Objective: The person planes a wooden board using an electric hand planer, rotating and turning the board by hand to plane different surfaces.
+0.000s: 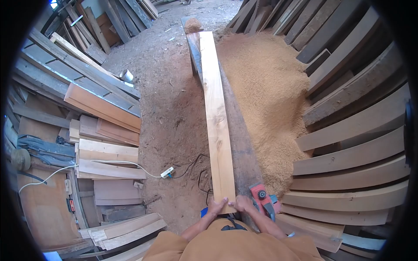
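Note:
A long pale wooden board (217, 126) lies lengthwise along a narrow workbench (244, 148), stretching away from my body. My left hand (216, 206) grips the near end of the board at its left edge, thumb on top. On the right side of that same end, my right hand (242, 203) holds on, fingers closed; its fingertips are partly hidden. A red electric hand planer (262, 195) rests on the bench just right of my right hand, apart from it.
Sawdust (261, 100) is heaped right of the bench. Planks (348, 165) lean along the right side, and stacked boards (109, 150) line the left. A white power strip (167, 172) with cables lies on the dirt floor; a metal can (126, 76) stands farther back.

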### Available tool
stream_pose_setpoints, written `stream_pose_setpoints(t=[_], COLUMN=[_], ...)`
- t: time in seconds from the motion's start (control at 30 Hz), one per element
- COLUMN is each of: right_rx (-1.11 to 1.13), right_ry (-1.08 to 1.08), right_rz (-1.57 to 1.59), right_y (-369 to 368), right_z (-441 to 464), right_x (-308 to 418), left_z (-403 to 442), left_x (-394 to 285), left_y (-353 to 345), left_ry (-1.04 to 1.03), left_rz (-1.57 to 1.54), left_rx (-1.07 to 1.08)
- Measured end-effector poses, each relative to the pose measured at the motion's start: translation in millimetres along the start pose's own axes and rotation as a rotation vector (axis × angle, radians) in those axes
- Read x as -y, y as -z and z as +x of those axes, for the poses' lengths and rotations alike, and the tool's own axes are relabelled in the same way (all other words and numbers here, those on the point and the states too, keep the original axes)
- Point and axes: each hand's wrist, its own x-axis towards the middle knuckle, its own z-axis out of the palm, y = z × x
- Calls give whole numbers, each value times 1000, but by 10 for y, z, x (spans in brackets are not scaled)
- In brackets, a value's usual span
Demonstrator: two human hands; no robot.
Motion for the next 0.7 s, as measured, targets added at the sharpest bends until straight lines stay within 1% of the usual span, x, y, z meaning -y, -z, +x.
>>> stream_pose_setpoints(t=[0.03, 0.13, 0.23, 0.3, 0.37, 0.4, 0.5, 0.6, 0.7], right_rx=[29, 59, 83, 87, 79, 71, 71, 53, 28], right_ry=[4, 25, 34, 40, 77, 76, 77, 66, 51], right_rz=[8, -34, -66, -64, -55, -42, -25, -1, -2], right_y=[39, 69, -27, -59, -20, -23, -77, -100, -95], right_z=[15, 64, 75, 110, 156, 154, 153, 212, 206], right_x=[20, 185, 467, 611, 595, 564, 459, 281, 173], left_z=[6, -17, -230, -96, 17, -6, -21, -55, 30], left_x=[-17, 117, -220, -6, 34, 103, 70, 74, 344], left_y=[53, 145, 438, 604, 658, 613, 490, 344, 207], left_ry=[14, -27, 64, -12, -82, -103, -47, -31, 7], left_rz=[-45, -11, 26, 98, 194, 172, 17, 16, 5], left_rx=[81, -114, -138, -133, -99, -127, -35, -59, -127])
